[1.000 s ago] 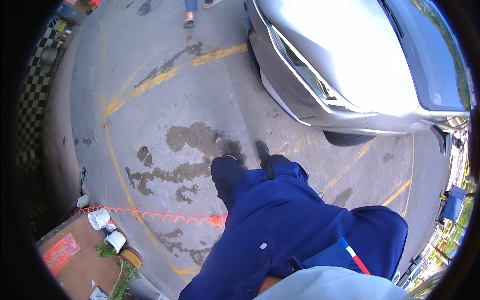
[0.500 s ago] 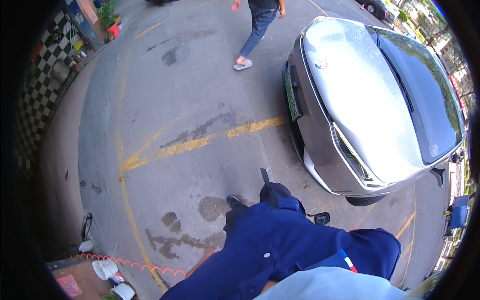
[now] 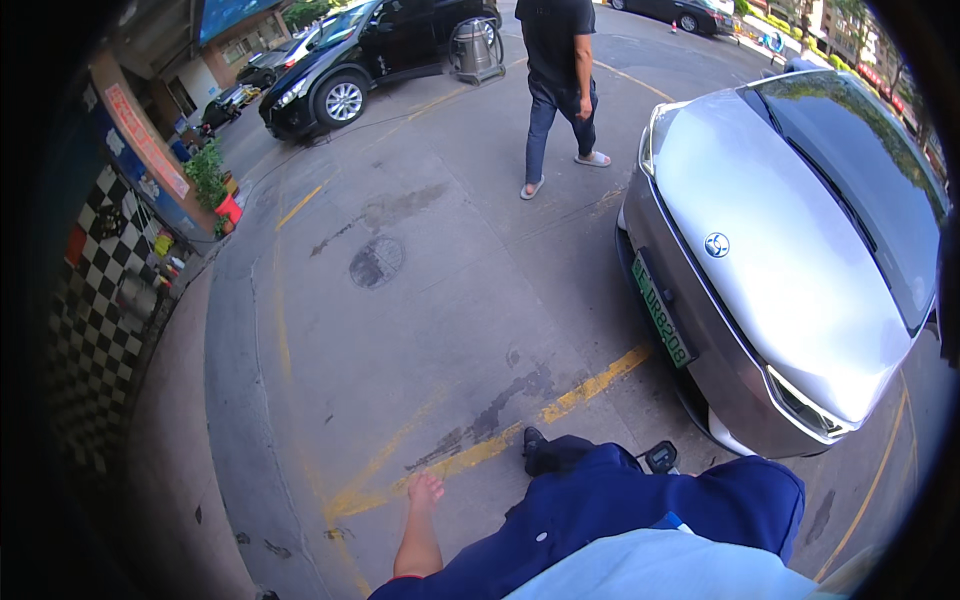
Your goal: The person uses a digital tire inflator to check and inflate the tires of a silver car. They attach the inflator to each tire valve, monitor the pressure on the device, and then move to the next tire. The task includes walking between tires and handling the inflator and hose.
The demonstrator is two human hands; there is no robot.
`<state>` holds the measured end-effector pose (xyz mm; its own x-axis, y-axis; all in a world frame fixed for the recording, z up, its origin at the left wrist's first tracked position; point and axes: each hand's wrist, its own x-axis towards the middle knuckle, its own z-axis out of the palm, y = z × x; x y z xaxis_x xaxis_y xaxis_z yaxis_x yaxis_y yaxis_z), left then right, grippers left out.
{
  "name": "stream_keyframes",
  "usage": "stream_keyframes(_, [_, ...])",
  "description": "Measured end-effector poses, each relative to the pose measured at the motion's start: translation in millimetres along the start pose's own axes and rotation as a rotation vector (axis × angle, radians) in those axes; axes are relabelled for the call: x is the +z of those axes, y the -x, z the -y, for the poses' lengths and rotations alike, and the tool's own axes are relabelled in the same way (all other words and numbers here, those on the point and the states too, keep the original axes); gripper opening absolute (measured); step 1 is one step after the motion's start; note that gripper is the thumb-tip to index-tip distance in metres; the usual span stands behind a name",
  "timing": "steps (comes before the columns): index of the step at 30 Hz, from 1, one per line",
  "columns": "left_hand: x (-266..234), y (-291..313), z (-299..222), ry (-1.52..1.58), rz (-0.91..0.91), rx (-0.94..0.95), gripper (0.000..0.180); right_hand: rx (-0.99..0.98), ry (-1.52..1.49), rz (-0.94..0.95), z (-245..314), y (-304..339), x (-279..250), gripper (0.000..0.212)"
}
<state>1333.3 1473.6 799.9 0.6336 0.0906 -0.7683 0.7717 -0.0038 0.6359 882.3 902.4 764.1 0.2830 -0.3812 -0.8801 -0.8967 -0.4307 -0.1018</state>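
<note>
My left hand [image 3: 426,488] swings out at my left side above the pavement, its fingers loosely bent and holding nothing. Beside my dark blue apron [image 3: 620,505], on the right, a small black device with a grey display face [image 3: 661,457] sticks out. The apron hides my right hand, so whether it holds this device cannot be seen. Ahead on the right stands a silver car [image 3: 775,240], its front bumper a short way beyond the device. One dark shoe [image 3: 535,440] of mine shows in front of the apron.
A person in dark clothes [image 3: 560,85] walks ahead, left of the silver car. Farther off are a black car [image 3: 375,60] and a grey canister vacuum [image 3: 476,50]. A manhole cover [image 3: 377,262] and yellow painted lines [image 3: 595,385] mark the pavement. A potted plant [image 3: 207,180] stands left.
I have moved forward and my view has lifted. My left hand has come into sight. The coiled orange hose has left view, and the black car and vacuum now show.
</note>
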Motion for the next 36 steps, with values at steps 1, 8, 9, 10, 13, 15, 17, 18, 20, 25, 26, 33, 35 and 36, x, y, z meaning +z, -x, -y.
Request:
stream_keyframes(1, [-1, -8, -11, -0.037, 0.016, -0.068, 0.026, 0.001, -0.008, -0.029, 24, -7, -8, 0.029])
stream_keyframes(8, [9, -93, -108, -0.193, -0.147, -0.382, 0.036, 0.058, -0.348, 0.172, 202, -53, -134, 0.016])
stream_keyframes(9, [13, -110, -121, -0.195, -0.150, -0.400, 0.036, 0.068, -0.415, 0.115, 229, -61, -149, 0.014])
stream_keyframes(10, [21, -130, -137, -0.196, -0.143, -0.412, 0.036, 0.081, -0.479, 0.061, 256, -69, -161, 0.013])
stream_keyframes(13, [46, -206, -194, -0.205, -0.099, -0.423, 0.037, 0.125, -0.670, -0.056, 350, -104, -194, 0.015])
stream_keyframes(15, [65, -266, -243, -0.203, -0.037, -0.406, 0.037, 0.155, -0.801, -0.143, 421, -130, -215, 0.017])
stream_keyframes(17, [88, -330, -311, -0.203, 0.036, -0.347, 0.038, 0.242, -0.846, -0.191, 491, -145, -233, 0.019])
stream_keyframes(18, [107, -361, -354, -0.205, 0.086, -0.307, 0.038, 0.256, -0.866, -0.186, 525, -148, -248, 0.020])
stream_keyframes(20, [150, -413, -444, -0.281, 0.086, -0.241, 0.039, 0.294, -0.895, -0.163, 582, -149, -277, 0.026])
stream_keyframes(25, [315, -516, -688, -0.366, 0.191, 0.105, 0.024, 0.240, -0.849, -0.294, 694, -176, -350, 0.039])
stream_keyframes(26, [348, -532, -731, -0.396, 0.220, 0.149, 0.027, 0.275, -0.869, -0.318, 712, -187, -365, 0.040])
stream_keyframes(33, [533, -634, -879, -0.393, 0.349, 0.240, 0.025, 0.407, -1.172, -0.384, 805, -302, -491, 0.044])
stream_keyframes(35, [557, -662, -888, -0.406, 0.338, 0.095, 0.025, 0.453, -1.236, -0.351, 826, -336, -537, 0.043])
stream_keyframes(36, [562, -670, -887, -0.425, 0.264, -0.001, 0.027, 0.479, -1.295, -0.368, 838, -349, -562, 0.042])
